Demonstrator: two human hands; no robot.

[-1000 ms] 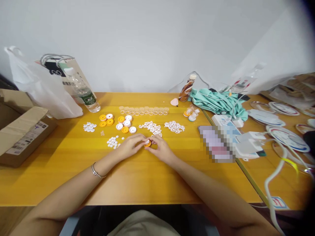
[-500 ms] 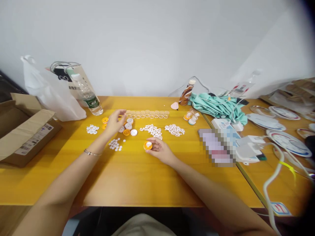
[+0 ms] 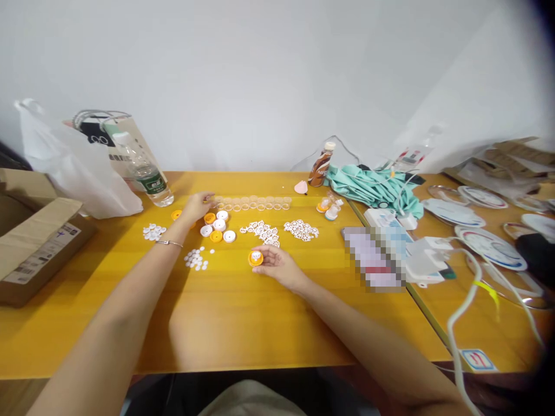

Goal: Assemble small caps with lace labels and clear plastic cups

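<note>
While right hand (image 3: 277, 264) pinches orange cap (image 3: 255, 257), hollow side up, axis vertical

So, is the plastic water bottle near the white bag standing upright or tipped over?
Tipped. The water bottle leans with its cap toward the white bag and its base on the table.

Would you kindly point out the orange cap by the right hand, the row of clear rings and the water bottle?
orange cap (image 3: 255, 257), head view, on its white-filled top.
row of clear rings (image 3: 255, 203), head view, mid-row.
water bottle (image 3: 150, 184), head view, on its label.
</note>
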